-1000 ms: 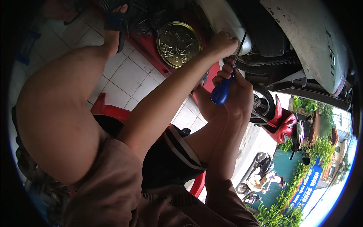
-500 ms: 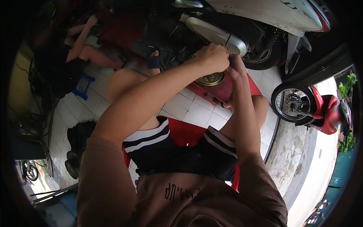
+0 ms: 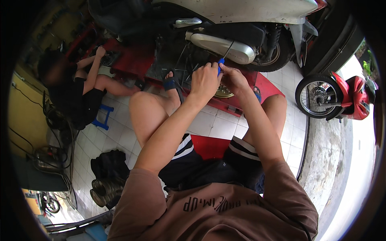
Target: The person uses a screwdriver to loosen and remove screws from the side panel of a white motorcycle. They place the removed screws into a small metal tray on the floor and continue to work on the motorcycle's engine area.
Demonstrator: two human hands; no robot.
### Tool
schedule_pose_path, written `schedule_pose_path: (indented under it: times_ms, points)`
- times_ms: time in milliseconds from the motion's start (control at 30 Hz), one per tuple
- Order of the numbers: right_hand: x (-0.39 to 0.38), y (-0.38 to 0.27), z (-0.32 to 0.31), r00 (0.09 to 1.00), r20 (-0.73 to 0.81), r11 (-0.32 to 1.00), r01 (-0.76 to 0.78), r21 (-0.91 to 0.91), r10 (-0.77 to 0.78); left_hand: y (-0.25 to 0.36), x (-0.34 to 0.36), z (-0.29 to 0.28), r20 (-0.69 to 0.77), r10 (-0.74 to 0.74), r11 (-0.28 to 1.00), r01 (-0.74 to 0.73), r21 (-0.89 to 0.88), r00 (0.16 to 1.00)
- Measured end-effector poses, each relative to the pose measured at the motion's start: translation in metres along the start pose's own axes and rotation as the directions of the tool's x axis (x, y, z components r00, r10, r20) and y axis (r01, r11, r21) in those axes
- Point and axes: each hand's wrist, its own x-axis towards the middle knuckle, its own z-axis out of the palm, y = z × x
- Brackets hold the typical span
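A screwdriver with a blue handle (image 3: pixel 220 66) points its thin dark shaft up toward the scooter's silver side cover (image 3: pixel 223 47). My left hand (image 3: pixel 206 80) is closed at the handle's left side. From the right, the fingers of my right hand (image 3: pixel 236 79) are closed against the same handle. Both hands are held together in front of my knees. Just below them lies a round gold-coloured metal part (image 3: pixel 224 92) on a red platform (image 3: pixel 261 82), partly covered by my hands.
The scooter (image 3: pixel 237 12) stands on the red platform ahead. To the left, another person (image 3: pixel 68 86) sits on a blue stool (image 3: pixel 104 116), hands at a dark part. A red motorcycle (image 3: pixel 354 96) is at the right. Dark bags or shoes (image 3: pixel 108 176) lie on the tiles.
My view has shifted, and the scooter and other person show more fully. My hands have turned and opened up slightly, so the blue screwdriver handle now shows between them.
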Motion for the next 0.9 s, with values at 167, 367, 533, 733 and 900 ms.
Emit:
schedule_pose_path:
  times_ms: [167, 367, 533, 733, 900]
  points:
    - [-0.001, 0.0, 0.003, 0.997, -0.076, 0.997, 0.032, 0.066, -0.027, 0.005, -0.002, -0.009, 0.159, -0.251, 0.911, 0.289, -0.295, 0.955]
    - [0.004, 0.002, 0.002, 1.0, 0.006, 0.988, -0.002, 0.153, 0.001, -0.003, -0.007, -0.011, 0.117, -0.3, 0.861, 0.321, -0.394, 0.947]
    - [-0.004, -0.003, 0.004, 1.0, 0.023, 0.99, -0.017, 0.138, 0.014, -0.001, -0.009, -0.019, -0.052, -0.005, 0.993, -0.001, -0.12, 0.999]
    - [-0.004, -0.004, 0.006, 0.995, -0.095, 1.0, -0.007, 0.031, 0.01, -0.002, -0.008, -0.017, -0.084, 0.198, 0.975, -0.205, -0.083, 0.977]
    - [0.0, -0.009, -0.001, 0.996, -0.063, 0.998, 0.065, 0.003, -0.065, 0.004, -0.011, -0.008, -0.105, -0.122, 0.952, 0.087, -0.292, 0.987]
